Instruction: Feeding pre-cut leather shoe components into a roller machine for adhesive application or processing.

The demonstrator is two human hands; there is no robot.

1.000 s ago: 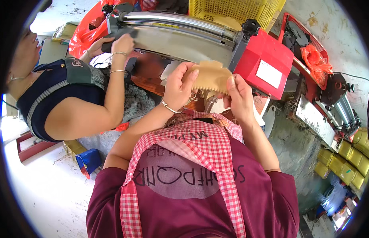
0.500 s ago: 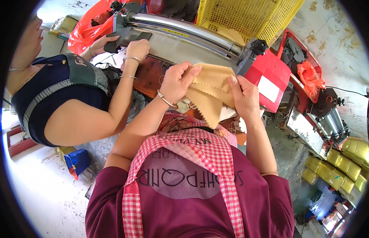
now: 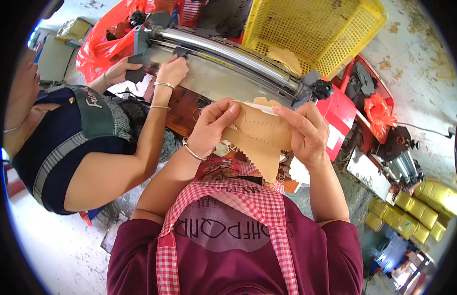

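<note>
I hold a tan leather piece (image 3: 260, 135) with stitched seams and a zigzag lower edge up in front of my chest. My left hand (image 3: 214, 128) pinches its left side, thumb and fingers on the top corner. My right hand (image 3: 307, 132) grips its right side. A bangle sits on my left wrist. Behind the piece lies a grey machine bed (image 3: 223, 83) with a long shiny metal roller (image 3: 228, 51).
A co-worker in a dark top stands at my left, one hand (image 3: 172, 71) pressing dark pieces (image 3: 140, 66) on the machine. A yellow plastic crate (image 3: 312, 34) sits behind the roller. Red machine housing (image 3: 344, 115), a red bag (image 3: 103, 44) and yellow cans (image 3: 425, 209) surround it.
I have raised the tan piece nearer to my face and shifted my fingers along its top edge. The co-worker's hands moved further onto the machine bed.
</note>
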